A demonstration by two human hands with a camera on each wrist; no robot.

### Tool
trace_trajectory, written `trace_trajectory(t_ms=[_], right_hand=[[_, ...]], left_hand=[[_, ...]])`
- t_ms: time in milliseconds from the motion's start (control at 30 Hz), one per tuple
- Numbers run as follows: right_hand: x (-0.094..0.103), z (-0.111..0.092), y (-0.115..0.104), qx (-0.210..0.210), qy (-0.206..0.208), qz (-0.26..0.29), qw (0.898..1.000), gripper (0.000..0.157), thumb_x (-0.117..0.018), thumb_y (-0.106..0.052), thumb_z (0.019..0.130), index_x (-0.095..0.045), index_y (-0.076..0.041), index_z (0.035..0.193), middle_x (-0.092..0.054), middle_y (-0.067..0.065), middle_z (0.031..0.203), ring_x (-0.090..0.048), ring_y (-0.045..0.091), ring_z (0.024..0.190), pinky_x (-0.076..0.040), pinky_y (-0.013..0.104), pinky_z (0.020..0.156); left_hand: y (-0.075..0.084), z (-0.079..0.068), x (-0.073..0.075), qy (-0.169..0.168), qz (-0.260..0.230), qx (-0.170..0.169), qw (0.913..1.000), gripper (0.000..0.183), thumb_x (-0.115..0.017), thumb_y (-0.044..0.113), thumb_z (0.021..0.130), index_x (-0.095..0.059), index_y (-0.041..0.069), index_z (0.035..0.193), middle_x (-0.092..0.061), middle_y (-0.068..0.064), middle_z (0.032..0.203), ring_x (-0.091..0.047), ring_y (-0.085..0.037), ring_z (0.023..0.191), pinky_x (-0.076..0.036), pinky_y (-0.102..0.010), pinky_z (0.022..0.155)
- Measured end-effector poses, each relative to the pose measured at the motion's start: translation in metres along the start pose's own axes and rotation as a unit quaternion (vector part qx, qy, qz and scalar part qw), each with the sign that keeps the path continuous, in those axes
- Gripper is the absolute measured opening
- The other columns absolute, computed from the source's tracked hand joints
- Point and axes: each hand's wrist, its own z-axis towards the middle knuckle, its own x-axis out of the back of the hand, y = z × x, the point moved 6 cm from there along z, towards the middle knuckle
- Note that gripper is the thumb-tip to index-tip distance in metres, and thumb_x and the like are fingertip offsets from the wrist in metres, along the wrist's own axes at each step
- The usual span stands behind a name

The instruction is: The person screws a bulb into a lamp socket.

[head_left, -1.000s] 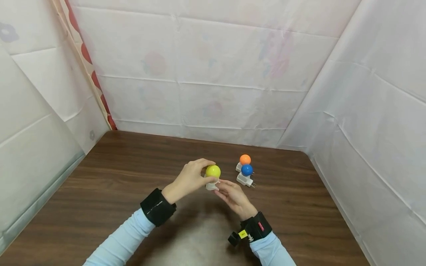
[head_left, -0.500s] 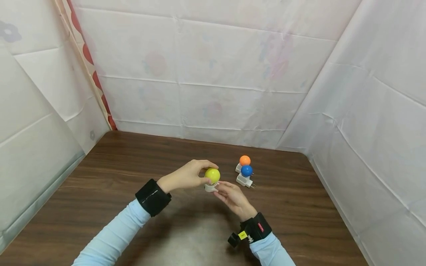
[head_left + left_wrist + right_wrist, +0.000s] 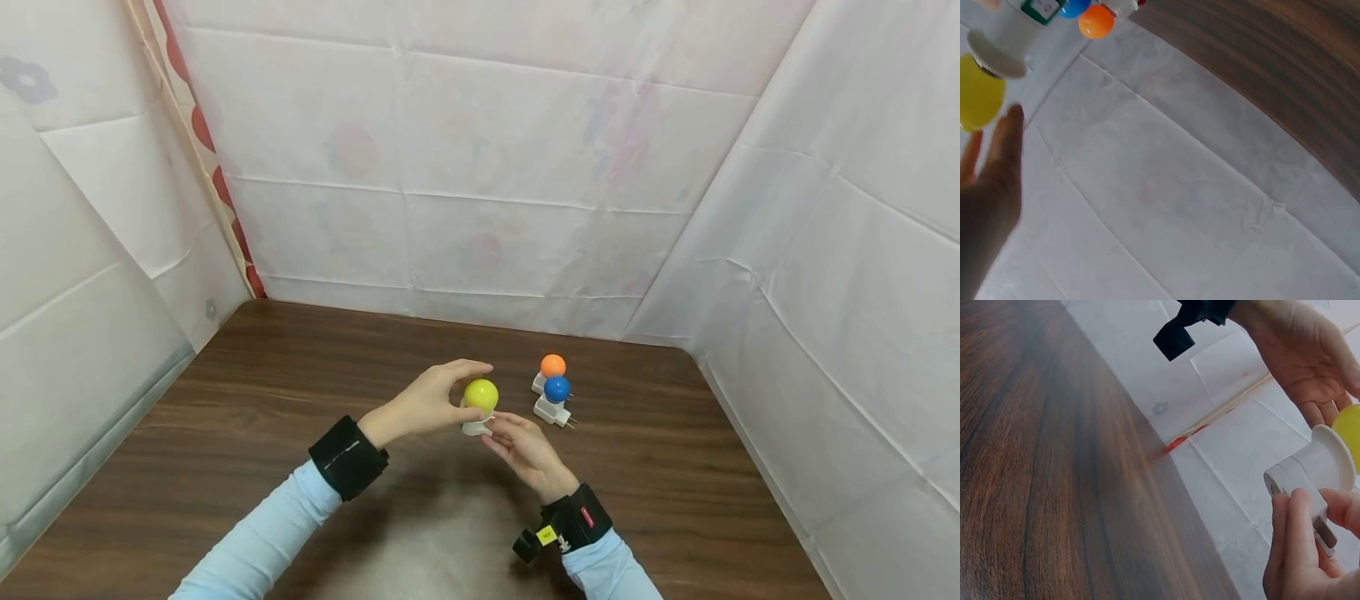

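Observation:
A yellow light bulb [image 3: 481, 395] sits in a white plug-in lamp socket [image 3: 1313, 469], held above the table. My right hand [image 3: 527, 454] pinches the socket's base between thumb and fingers, and its metal prongs [image 3: 1325, 534] show beside the fingers in the right wrist view. My left hand [image 3: 427, 402] is spread around the yellow bulb, thumb in front of its lower part and fingers above. A gap shows between the upper fingertips and the bulb; whether the thumb touches it I cannot tell.
Right of the hands, a blue bulb [image 3: 557, 389] and an orange bulb [image 3: 552, 365] stand in white plug-in sockets on the brown wooden table [image 3: 337, 350]. White sheeting [image 3: 450, 250] hangs behind and at both sides.
The left hand's fingers have loosened from the yellow bulb and spread wider. Bulb and socket have dipped slightly in view; the right hand keeps its grip. The other bulbs stay put.

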Motion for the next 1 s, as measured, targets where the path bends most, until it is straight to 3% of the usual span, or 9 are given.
trace_trajectory(t_ms=[200, 333, 667, 1000], right_hand=[[0.003, 0.000, 0.003, -0.003, 0.010, 0.002, 1.000, 0.047, -0.056, -0.011, 0.091, -0.038, 0.007, 0.131, -0.061, 0.004, 0.101, -0.061, 0.011, 0.092, -0.049, 0.025, 0.088], [0.004, 0.001, 0.004, -0.003, 0.016, 0.006, 1.000, 0.047, -0.058, -0.013, 0.090, -0.041, 0.006, 0.130, -0.063, 0.002, 0.101, -0.062, 0.011, 0.092, -0.050, 0.026, 0.087], [0.005, 0.003, 0.004, -0.004, 0.014, 0.001, 1.000, 0.043, -0.055, -0.010, 0.091, -0.041, 0.007, 0.128, -0.062, 0.004, 0.102, -0.061, 0.012, 0.092, -0.050, 0.025, 0.086], [0.005, 0.004, 0.005, -0.018, 0.009, 0.013, 1.000, 0.043, -0.054, -0.007, 0.091, -0.039, 0.008, 0.129, -0.060, 0.006, 0.100, -0.061, 0.012, 0.089, -0.051, 0.022, 0.083]], left_hand=[[0.006, -0.008, -0.003, 0.131, 0.048, 0.040, 0.9894, 0.053, -0.079, 0.024, 0.070, -0.060, 0.007, 0.117, -0.060, -0.006, 0.118, -0.061, -0.020, 0.101, -0.053, -0.034, 0.081], [0.009, -0.012, -0.007, 0.165, 0.066, 0.047, 0.9830, 0.050, -0.081, 0.023, 0.069, -0.062, 0.006, 0.113, -0.063, -0.006, 0.111, -0.062, -0.017, 0.092, -0.052, -0.030, 0.074], [0.006, -0.008, -0.008, 0.153, 0.063, 0.040, 0.9854, 0.045, -0.079, 0.023, 0.071, -0.063, 0.006, 0.110, -0.065, -0.007, 0.106, -0.062, -0.016, 0.086, -0.052, -0.029, 0.071], [-0.005, -0.003, -0.007, 0.067, 0.007, 0.036, 0.9971, 0.045, -0.075, 0.020, 0.075, -0.061, 0.006, 0.116, -0.064, -0.005, 0.111, -0.063, -0.017, 0.096, -0.053, -0.031, 0.080]])
